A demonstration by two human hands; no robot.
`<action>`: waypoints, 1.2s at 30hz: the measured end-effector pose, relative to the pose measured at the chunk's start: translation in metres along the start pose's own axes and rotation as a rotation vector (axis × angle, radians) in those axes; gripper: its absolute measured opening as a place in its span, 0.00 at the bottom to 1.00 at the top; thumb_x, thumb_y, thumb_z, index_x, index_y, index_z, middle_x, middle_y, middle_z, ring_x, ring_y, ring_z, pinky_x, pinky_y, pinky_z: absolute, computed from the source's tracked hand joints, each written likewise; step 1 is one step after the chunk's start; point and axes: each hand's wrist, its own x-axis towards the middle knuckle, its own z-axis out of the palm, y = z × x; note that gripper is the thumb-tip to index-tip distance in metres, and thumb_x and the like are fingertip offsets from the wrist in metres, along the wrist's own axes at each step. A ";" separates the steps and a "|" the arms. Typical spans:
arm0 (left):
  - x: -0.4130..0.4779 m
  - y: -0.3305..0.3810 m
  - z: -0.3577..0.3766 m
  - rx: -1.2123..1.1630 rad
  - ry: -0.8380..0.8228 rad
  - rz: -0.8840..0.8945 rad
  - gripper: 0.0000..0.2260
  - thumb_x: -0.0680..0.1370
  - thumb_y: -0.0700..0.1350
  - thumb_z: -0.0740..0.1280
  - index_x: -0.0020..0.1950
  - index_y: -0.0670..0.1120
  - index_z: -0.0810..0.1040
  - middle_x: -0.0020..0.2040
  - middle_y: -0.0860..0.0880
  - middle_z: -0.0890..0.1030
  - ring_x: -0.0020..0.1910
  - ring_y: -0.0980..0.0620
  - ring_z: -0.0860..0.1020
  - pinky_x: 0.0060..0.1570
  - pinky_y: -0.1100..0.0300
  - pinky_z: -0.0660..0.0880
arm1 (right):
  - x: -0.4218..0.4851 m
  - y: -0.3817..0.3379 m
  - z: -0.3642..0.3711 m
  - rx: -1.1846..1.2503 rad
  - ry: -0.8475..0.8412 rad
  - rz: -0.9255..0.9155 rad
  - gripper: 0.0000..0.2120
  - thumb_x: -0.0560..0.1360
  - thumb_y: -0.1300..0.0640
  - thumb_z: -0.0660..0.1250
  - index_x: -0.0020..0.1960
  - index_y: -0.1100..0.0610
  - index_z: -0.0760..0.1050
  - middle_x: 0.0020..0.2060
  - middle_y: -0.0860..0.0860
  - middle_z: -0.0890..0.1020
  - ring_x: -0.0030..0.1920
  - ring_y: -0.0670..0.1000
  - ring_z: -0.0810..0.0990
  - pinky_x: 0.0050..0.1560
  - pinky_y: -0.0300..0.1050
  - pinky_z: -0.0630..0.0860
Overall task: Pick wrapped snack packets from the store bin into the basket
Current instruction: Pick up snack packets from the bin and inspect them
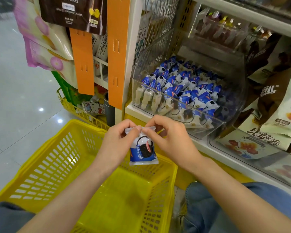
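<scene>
Got one packet (142,152) pinched by its crimped top seal. My left hand (119,140) and right hand (166,137) both grip that strip between thumb and fingertips, so it dangles right above the far right corner of the yellow basket (40,148). Tip for this bit: I wouldn't just drop it from here, since it hangs over the rim and I reckon it could slide down the outside. Better to bring it toward the basket's middle, lower it, then let go with both hands. The clear bin (233,78) with the rest sits at the shelf's front edge, near my right hand.
</scene>
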 end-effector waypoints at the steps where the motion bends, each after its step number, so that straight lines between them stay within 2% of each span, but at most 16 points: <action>1: 0.000 0.000 0.001 -0.025 -0.003 -0.021 0.13 0.77 0.44 0.64 0.33 0.51 0.76 0.31 0.52 0.76 0.33 0.57 0.73 0.32 0.66 0.70 | -0.001 0.000 0.000 -0.041 0.020 -0.023 0.05 0.74 0.51 0.66 0.42 0.52 0.76 0.36 0.44 0.77 0.38 0.44 0.76 0.37 0.39 0.76; 4: 0.001 0.000 0.003 -0.074 0.083 -0.059 0.08 0.76 0.44 0.66 0.37 0.48 0.76 0.34 0.50 0.79 0.37 0.54 0.77 0.39 0.62 0.75 | -0.002 -0.002 0.000 -0.137 0.123 -0.087 0.06 0.75 0.51 0.66 0.43 0.53 0.76 0.38 0.43 0.76 0.38 0.44 0.76 0.38 0.47 0.77; 6: 0.003 -0.003 0.001 -0.047 0.200 -0.088 0.07 0.76 0.45 0.66 0.39 0.46 0.74 0.37 0.47 0.79 0.39 0.49 0.78 0.44 0.56 0.76 | -0.001 -0.003 -0.002 -0.130 0.203 -0.100 0.06 0.75 0.53 0.65 0.45 0.55 0.77 0.40 0.46 0.78 0.40 0.45 0.77 0.40 0.49 0.77; 7: 0.005 -0.004 -0.001 -0.022 0.224 -0.120 0.08 0.77 0.46 0.65 0.39 0.45 0.74 0.36 0.46 0.78 0.39 0.48 0.79 0.43 0.55 0.76 | 0.000 -0.003 -0.004 -0.102 0.241 -0.093 0.05 0.75 0.54 0.65 0.45 0.56 0.77 0.41 0.47 0.78 0.41 0.45 0.78 0.41 0.48 0.78; 9: 0.007 -0.003 -0.002 -0.059 0.168 -0.265 0.16 0.80 0.49 0.59 0.37 0.42 0.76 0.33 0.45 0.78 0.34 0.48 0.78 0.37 0.58 0.77 | 0.002 -0.002 -0.006 -0.018 0.289 -0.078 0.03 0.74 0.57 0.67 0.46 0.56 0.78 0.42 0.48 0.79 0.43 0.44 0.78 0.44 0.45 0.78; 12: 0.007 0.004 0.000 -0.284 -0.028 -0.497 0.26 0.81 0.56 0.50 0.38 0.41 0.79 0.29 0.46 0.81 0.27 0.52 0.79 0.27 0.63 0.76 | 0.002 -0.002 -0.004 0.007 0.223 -0.150 0.02 0.74 0.60 0.68 0.44 0.58 0.79 0.44 0.50 0.79 0.46 0.44 0.77 0.47 0.44 0.77; 14: 0.005 0.004 -0.001 -0.425 -0.057 -0.472 0.24 0.79 0.58 0.51 0.44 0.43 0.80 0.33 0.46 0.83 0.30 0.52 0.81 0.29 0.63 0.77 | -0.001 -0.002 -0.001 -0.057 0.149 -0.223 0.03 0.73 0.60 0.68 0.44 0.59 0.79 0.46 0.52 0.79 0.48 0.46 0.77 0.49 0.45 0.76; 16: 0.005 0.003 -0.004 -0.516 -0.035 -0.382 0.19 0.77 0.57 0.58 0.46 0.47 0.83 0.39 0.46 0.84 0.35 0.53 0.82 0.33 0.62 0.78 | -0.003 -0.003 0.000 -0.134 0.087 -0.282 0.06 0.74 0.57 0.67 0.44 0.59 0.79 0.49 0.53 0.78 0.51 0.47 0.75 0.50 0.45 0.75; 19: 0.006 0.002 -0.006 -0.457 0.042 -0.271 0.11 0.78 0.47 0.63 0.44 0.48 0.85 0.44 0.47 0.85 0.42 0.53 0.82 0.38 0.61 0.78 | -0.004 -0.003 0.001 -0.237 0.019 -0.345 0.09 0.74 0.54 0.65 0.47 0.58 0.79 0.50 0.53 0.78 0.53 0.46 0.72 0.51 0.41 0.71; 21: 0.006 0.002 -0.006 -0.390 0.097 -0.244 0.10 0.78 0.44 0.62 0.45 0.48 0.84 0.44 0.48 0.85 0.43 0.53 0.82 0.45 0.57 0.77 | -0.004 -0.004 0.004 -0.163 0.017 -0.222 0.11 0.75 0.52 0.64 0.53 0.57 0.77 0.52 0.51 0.76 0.54 0.44 0.72 0.54 0.36 0.69; 23: 0.004 0.003 -0.006 -0.331 0.114 -0.238 0.10 0.78 0.43 0.62 0.45 0.51 0.83 0.44 0.50 0.85 0.43 0.54 0.82 0.48 0.56 0.77 | -0.002 -0.004 0.005 0.020 0.074 0.021 0.14 0.76 0.52 0.62 0.60 0.56 0.72 0.54 0.49 0.75 0.53 0.42 0.73 0.53 0.33 0.71; 25: 0.003 0.005 -0.003 -0.283 0.085 -0.209 0.12 0.78 0.40 0.62 0.43 0.51 0.82 0.41 0.53 0.85 0.40 0.58 0.82 0.44 0.63 0.77 | 0.003 -0.002 0.005 0.241 0.084 0.260 0.10 0.78 0.53 0.61 0.58 0.53 0.70 0.52 0.48 0.77 0.50 0.43 0.77 0.48 0.32 0.74; 27: 0.002 0.006 0.000 -0.219 0.033 -0.158 0.12 0.77 0.37 0.61 0.44 0.50 0.81 0.38 0.55 0.84 0.37 0.62 0.81 0.36 0.71 0.75 | 0.007 -0.001 0.005 0.479 0.019 0.420 0.05 0.79 0.56 0.60 0.53 0.54 0.73 0.47 0.51 0.80 0.44 0.47 0.79 0.43 0.37 0.78; 29: -0.001 0.004 0.004 -0.117 0.026 -0.088 0.10 0.77 0.35 0.62 0.47 0.49 0.78 0.43 0.54 0.83 0.41 0.61 0.79 0.38 0.73 0.73 | 0.008 -0.001 0.005 0.599 -0.010 0.490 0.05 0.79 0.59 0.60 0.49 0.55 0.75 0.43 0.54 0.81 0.41 0.49 0.79 0.41 0.41 0.80; 32: -0.001 -0.003 0.004 0.156 0.127 0.068 0.12 0.75 0.36 0.67 0.54 0.50 0.71 0.52 0.51 0.76 0.49 0.58 0.75 0.44 0.70 0.72 | 0.006 0.001 0.008 0.550 0.037 0.481 0.04 0.78 0.60 0.62 0.47 0.55 0.75 0.41 0.53 0.80 0.37 0.47 0.79 0.36 0.39 0.80; 36: -0.004 -0.006 0.005 0.252 0.123 0.119 0.11 0.74 0.40 0.68 0.52 0.53 0.71 0.51 0.55 0.77 0.49 0.62 0.75 0.46 0.66 0.73 | 0.003 0.003 0.014 0.476 0.022 0.478 0.03 0.77 0.59 0.62 0.46 0.55 0.74 0.39 0.50 0.80 0.36 0.45 0.80 0.39 0.44 0.81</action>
